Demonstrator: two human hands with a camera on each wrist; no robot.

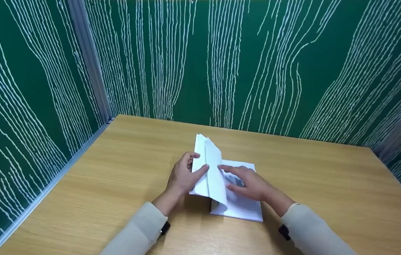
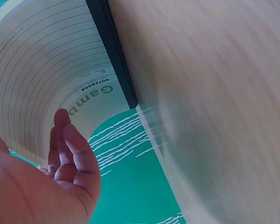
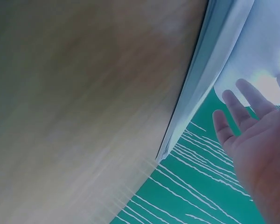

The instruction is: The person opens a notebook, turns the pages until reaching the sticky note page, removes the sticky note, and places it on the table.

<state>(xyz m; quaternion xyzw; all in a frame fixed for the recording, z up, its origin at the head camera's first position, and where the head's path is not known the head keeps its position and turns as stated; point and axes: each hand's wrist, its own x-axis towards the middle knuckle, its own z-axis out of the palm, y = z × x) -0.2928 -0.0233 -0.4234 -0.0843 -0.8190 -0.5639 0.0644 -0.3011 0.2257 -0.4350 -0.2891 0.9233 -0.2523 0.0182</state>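
An open notebook (image 1: 244,209) lies on the table, its left part raised off the surface. My left hand (image 1: 182,175) grips that raised part, thumb across the pages and fingers behind the cover. The lined cover (image 2: 32,70) carries the words NOTEBOOK and A5 in the left wrist view, beside a black spine (image 2: 113,51). One white leaf (image 1: 216,173) stands curled over the middle. The right hand (image 1: 251,182) is over the right-hand pages, its fingers spread and a fingertip at this leaf's edge. The right wrist view shows the page block (image 3: 196,88) from the side.
The wooden table (image 1: 115,170) extends around the notebook. Green panels (image 1: 193,71) with white wavy lines stand along its back and sides, with a grey metal post (image 1: 90,60) at the back left corner.
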